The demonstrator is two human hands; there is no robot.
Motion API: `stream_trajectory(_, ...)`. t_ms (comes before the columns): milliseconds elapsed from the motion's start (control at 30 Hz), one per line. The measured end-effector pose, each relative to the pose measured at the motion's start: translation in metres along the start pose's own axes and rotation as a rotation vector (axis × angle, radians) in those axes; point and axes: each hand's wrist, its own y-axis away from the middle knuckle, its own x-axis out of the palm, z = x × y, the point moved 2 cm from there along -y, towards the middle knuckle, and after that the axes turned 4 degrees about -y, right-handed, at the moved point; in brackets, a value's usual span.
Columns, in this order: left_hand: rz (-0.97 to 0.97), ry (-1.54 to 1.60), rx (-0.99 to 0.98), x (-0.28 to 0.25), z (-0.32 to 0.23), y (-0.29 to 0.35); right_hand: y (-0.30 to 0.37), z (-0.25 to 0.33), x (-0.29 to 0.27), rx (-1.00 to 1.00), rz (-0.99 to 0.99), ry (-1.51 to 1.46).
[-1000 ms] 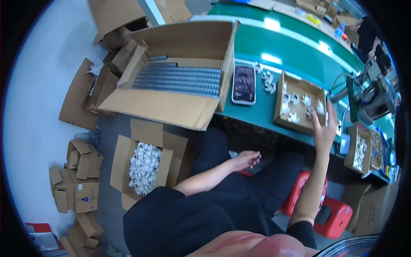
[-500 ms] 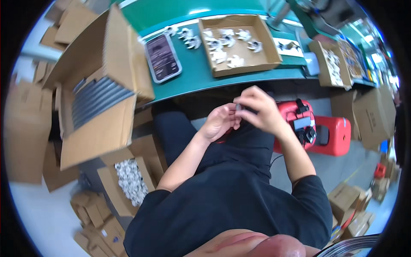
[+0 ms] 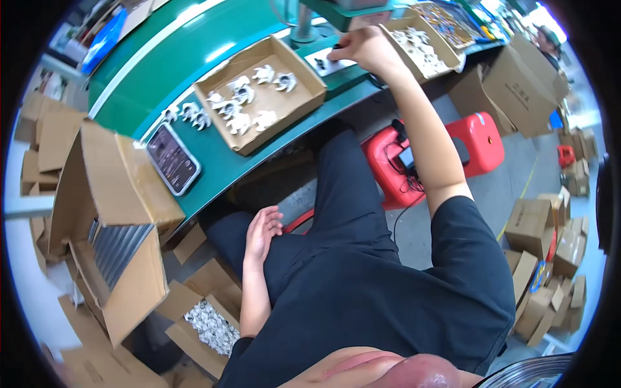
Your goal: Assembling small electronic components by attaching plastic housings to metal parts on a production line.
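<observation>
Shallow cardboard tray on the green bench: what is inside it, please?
Several white finned parts lie inside the cardboard tray, some with dark centres. The bottom directly beneath them is covered.

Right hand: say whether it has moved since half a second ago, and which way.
Yes. Against the shallow cardboard tray, the right hand went from in front of its near edge to past its right side, at the white plate.

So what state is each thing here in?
Left hand: loosely open
Right hand: bent over a white plate, grip unclear
Phone: face up, screen lit
Shallow box: open, holding white parts
Rod box: open, holding dark rods
Lower box: open, holding small pale pieces
</observation>
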Motion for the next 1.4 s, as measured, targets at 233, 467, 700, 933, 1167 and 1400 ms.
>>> stream_trajectory(233,-0.048,-0.037,-0.06,-0.015,0.006,-0.011,0.001,0.01,-0.001,-0.04,0.028,0.071)
stream_trajectory(467,-0.059,-0.096,-0.082,-0.012,0.011,-0.029,0.002,-0.025,0.013,-0.431,-0.024,-0.188)
stream_trajectory(700,-0.052,-0.083,-0.094,-0.009,0.012,-0.03,0.001,-0.015,-0.002,-0.304,0.152,-0.248)
stream_trajectory(933,-0.076,-0.076,-0.115,-0.02,0.009,-0.033,0.007,-0.015,-0.008,-0.098,0.165,-0.305)
stream_trajectory(1167,-0.071,-0.054,-0.128,-0.021,0.007,-0.035,0.015,-0.031,0.006,-0.032,0.036,-0.669)
stream_trajectory(1400,-0.041,-0.073,-0.144,-0.018,0.009,-0.04,0.014,-0.026,0.019,0.043,0.036,-0.736)
